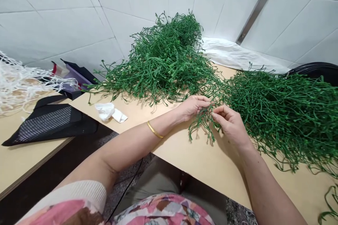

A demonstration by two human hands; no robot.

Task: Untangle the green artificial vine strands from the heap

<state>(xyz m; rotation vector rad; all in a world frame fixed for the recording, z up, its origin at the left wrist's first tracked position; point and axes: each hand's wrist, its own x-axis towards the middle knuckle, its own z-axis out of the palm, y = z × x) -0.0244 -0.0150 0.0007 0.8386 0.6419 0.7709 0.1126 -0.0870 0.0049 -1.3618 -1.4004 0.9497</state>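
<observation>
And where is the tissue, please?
In the head view, the tissue lies by the left edge of the table, in front of the left green pile, left of the left hand.

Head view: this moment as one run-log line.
left hand: pinching small green bunch | right hand: at same bunch | behind: large green pile | right: second green pile | left: white tissue

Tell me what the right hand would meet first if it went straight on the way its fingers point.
The right hand would likely meet the small bunch of green stems first, then the left hand; exact depth is unclear.
</observation>
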